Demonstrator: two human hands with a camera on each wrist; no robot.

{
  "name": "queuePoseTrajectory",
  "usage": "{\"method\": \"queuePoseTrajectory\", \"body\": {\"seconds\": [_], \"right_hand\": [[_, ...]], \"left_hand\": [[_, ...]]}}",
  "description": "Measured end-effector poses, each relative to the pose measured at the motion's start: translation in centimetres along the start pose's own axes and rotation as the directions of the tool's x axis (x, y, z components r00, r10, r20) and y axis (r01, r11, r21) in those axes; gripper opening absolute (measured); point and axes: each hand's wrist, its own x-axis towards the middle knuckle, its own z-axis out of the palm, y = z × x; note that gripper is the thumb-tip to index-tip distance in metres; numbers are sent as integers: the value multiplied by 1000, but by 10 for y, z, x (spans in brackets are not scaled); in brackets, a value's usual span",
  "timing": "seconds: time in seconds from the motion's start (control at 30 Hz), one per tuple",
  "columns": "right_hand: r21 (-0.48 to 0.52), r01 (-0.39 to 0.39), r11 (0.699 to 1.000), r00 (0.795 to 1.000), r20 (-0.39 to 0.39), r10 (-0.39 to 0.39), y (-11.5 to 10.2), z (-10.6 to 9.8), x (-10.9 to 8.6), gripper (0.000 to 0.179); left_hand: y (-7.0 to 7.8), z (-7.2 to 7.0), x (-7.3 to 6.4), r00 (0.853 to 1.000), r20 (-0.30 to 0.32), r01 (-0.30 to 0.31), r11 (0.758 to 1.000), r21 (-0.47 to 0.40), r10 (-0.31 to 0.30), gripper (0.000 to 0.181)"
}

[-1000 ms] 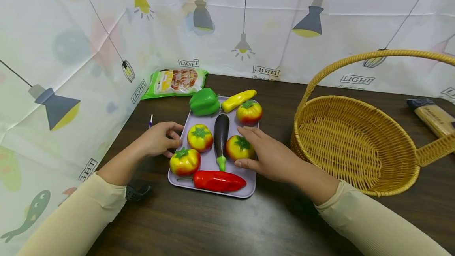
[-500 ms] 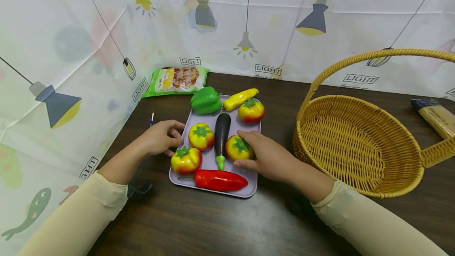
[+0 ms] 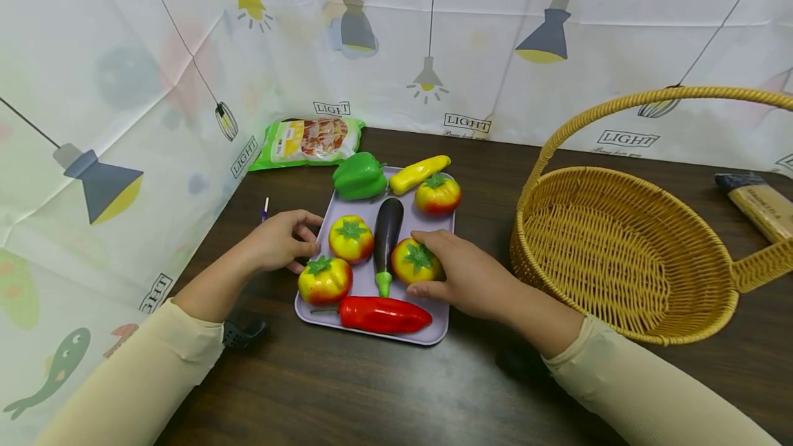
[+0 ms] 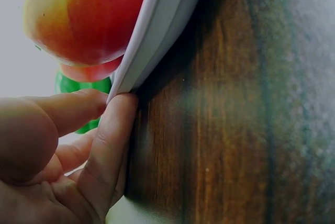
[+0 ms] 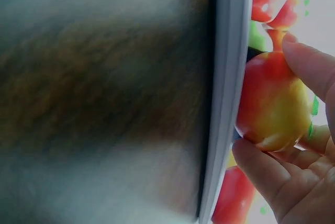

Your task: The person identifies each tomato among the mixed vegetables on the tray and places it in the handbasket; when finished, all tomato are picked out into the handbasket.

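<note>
My left hand (image 3: 286, 241) pinches the left rim of a lilac tray (image 3: 347, 207); in the left wrist view the thumb and a finger meet over the tray edge. My right hand (image 3: 461, 268) holds a yellow-red toy tomato (image 3: 414, 261) at the tray's right side, thumb on the near side and fingers round the far side. That tomato sits beside a dark eggplant (image 3: 387, 229). Two more tomatoes (image 3: 351, 239) lie near my left hand, and another tomato (image 3: 437, 195) is at the back right. A red pepper (image 3: 385, 314) lies across the front of the tray.
A green bell pepper (image 3: 359, 176) and a yellow pepper-like vegetable (image 3: 419, 174) lie at the tray's back. A wicker basket (image 3: 526, 239) with a tall handle stands to the right. Behind are a green food bag (image 3: 310, 142) and, far right, a pasta packet (image 3: 758, 205).
The tomato in my right hand has shifted slightly left, towards the eggplant, with the hand moving along. My left hand stays at the tray rim. The head view has shifted a little.
</note>
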Motion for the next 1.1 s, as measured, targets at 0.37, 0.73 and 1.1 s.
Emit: {"method": "queuePoseTrajectory", "body": {"seconds": [0.37, 0.73, 1.1], "right_hand": [[-7, 26, 1000, 999, -47, -26, -8, -11, -11, 87], [-13, 25, 1000, 993, -119, -26, -14, -30, -25, 89], [-49, 24, 999, 986, -164, -31, -13, -51, -42, 89]], "left_hand": [[-1, 1, -1, 1000, 0, 6, 1000, -7, -6, 54], [-2, 1, 1, 1000, -3, 3, 1000, -2, -3, 54], [-1, 0, 1, 1000, 0, 2, 1000, 5, -2, 55]]}}
